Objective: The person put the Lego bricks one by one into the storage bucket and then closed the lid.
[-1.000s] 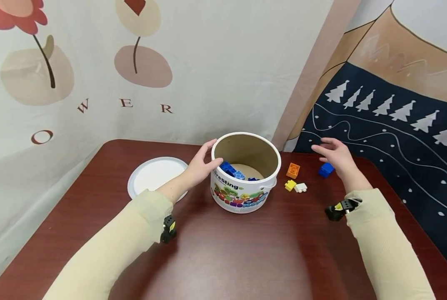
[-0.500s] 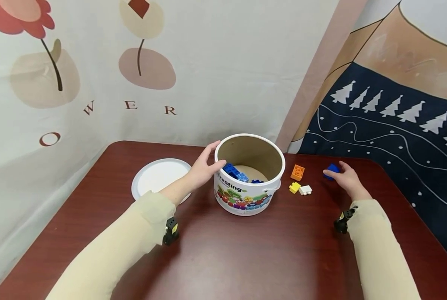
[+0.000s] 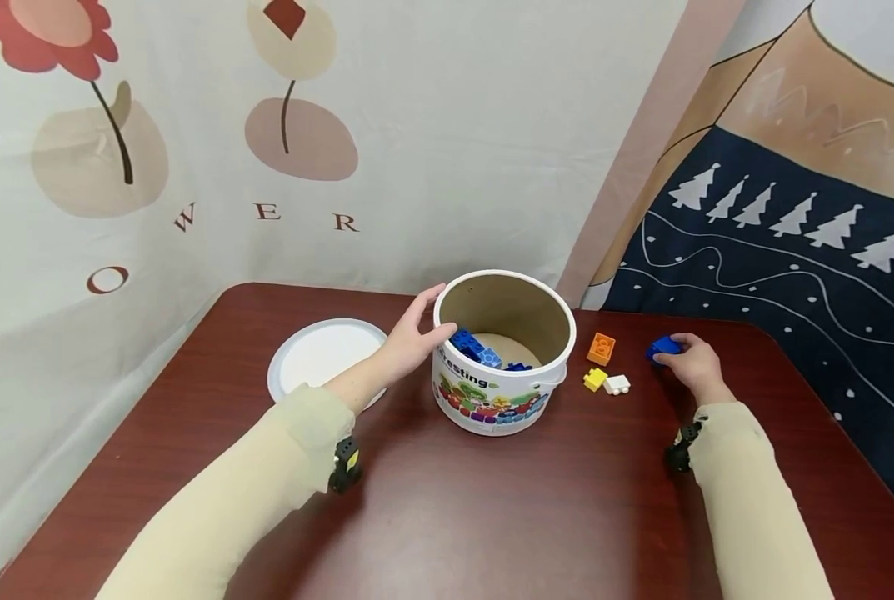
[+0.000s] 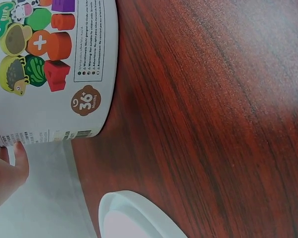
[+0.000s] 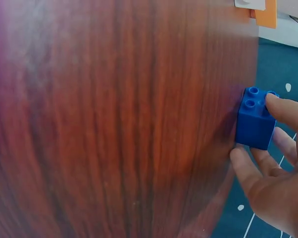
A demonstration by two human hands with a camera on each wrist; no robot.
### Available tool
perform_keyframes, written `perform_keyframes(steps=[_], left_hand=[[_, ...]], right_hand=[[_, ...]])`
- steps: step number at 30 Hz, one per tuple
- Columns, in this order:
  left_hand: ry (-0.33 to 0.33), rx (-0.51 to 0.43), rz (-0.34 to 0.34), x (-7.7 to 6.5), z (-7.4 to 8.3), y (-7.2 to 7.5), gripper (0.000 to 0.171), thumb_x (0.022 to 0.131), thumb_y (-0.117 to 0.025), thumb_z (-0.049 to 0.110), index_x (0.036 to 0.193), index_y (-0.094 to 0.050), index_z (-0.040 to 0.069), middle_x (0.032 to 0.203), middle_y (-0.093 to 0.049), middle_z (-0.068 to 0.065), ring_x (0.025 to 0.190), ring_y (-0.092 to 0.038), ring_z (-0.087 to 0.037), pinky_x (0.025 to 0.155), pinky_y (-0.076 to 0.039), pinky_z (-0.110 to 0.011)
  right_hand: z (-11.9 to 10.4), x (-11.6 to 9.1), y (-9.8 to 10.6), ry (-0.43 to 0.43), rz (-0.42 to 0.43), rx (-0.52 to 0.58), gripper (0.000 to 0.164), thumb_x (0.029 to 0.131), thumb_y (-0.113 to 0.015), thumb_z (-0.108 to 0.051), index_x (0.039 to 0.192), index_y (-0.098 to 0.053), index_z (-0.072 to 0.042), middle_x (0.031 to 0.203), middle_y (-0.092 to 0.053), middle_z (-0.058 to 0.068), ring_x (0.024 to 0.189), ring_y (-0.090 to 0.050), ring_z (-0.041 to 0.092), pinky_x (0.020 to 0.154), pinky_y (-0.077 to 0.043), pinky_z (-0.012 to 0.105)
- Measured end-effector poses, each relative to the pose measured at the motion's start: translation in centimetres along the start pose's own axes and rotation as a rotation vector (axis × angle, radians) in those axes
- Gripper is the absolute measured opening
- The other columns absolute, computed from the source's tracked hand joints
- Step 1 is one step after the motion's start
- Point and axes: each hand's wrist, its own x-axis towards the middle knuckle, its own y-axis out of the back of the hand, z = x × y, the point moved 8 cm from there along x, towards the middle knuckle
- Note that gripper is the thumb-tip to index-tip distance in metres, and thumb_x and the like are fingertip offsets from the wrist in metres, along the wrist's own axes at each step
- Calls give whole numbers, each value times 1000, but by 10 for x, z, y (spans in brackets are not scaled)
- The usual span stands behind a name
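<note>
Right hand (image 3: 696, 367): lowered from its raised position above the blue block (image 3: 660, 347), as seen one second earlier. Grip: changed from spread fingers to a pinch on the block. Head view: shifted slightly since one second earlier; the surroundings now sit a little farther right and lower.

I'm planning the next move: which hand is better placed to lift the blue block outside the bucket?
Likely the right hand: it holds the blue block, while the left hand touches the bucket.
</note>
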Motion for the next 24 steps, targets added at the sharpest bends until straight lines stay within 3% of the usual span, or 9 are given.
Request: perform_keyframes(steps=[11,14,18,21,24], left_hand=[[-13,-14,-5,-1,1,-2,66,92,-56,21,148,-23,15,150,-28,-13,139,-25,-30,111,-26,-56],[-6,-11,-4,-1,1,-2,65,92,-56,22,148,-23,17,150,-28,-12,140,-24,-30,111,-25,-57],[1,-6,0,-1,0,-1,65,92,-56,23,148,-23,18,150,-28,-11,141,-23,-29,111,-23,-58],[-7,-13,3,0,-1,-1,65,92,-56,22,148,-23,17,150,-28,-12,141,-22,-29,112,-20,-57],[-19,-33,7,1,-1,-1,64,92,-56,20,148,-24,15,149,-29,-13,141,-21,-28,114,-17,-56]], right_hand=[[-2,-10,6,-53,15,136,58,95,-50,-26,137,-35,11,138,-35,36,118,-42,45,101,-41,52],[-10,-12,11,-25,33,156,57,94,-52,-27,135,-38,11,135,-40,35,103,-54,33,86,-53,31],[-23,-13,21,21,54,166,58,93,-54,-28,134,-40,10,132,-43,34,77,-54,6,62,-42,5],[-34,-14,27,47,65,174,57,93,-54,-29,135,-41,8,131,-44,33,69,-47,-4,60,-39,3],[-46,-16,32,72,69,167,59,93,-53,-34,136,-42,4,130,-45,31,72,-48,-4,65,-43,6]])
